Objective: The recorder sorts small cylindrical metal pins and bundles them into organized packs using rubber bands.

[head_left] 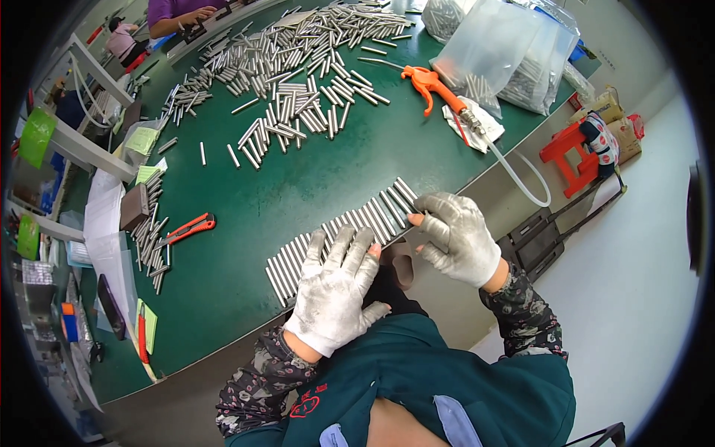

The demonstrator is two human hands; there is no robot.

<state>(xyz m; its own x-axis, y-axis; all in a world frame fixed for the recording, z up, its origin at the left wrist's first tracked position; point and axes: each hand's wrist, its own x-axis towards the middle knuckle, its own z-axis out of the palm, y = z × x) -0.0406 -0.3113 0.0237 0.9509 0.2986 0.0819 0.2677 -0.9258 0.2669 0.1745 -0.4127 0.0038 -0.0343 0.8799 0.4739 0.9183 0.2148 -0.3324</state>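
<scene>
Nearby, orange air gun [430, 83], cutter [190, 227], pin heap [305, 52]; left fingers [339, 249] spread over pin row [366, 217], right fingers [436, 229] curled, grasp unclear.

Open lane: bare green desk [313, 179] between pin row [360, 217] and loose-pin heap [296, 88]. Left: lane ends at red cutter [192, 227], then side pile of pins [151, 237]. Far right: orange air gun [433, 82] and plastic bags [488, 45] stand in the way.
</scene>
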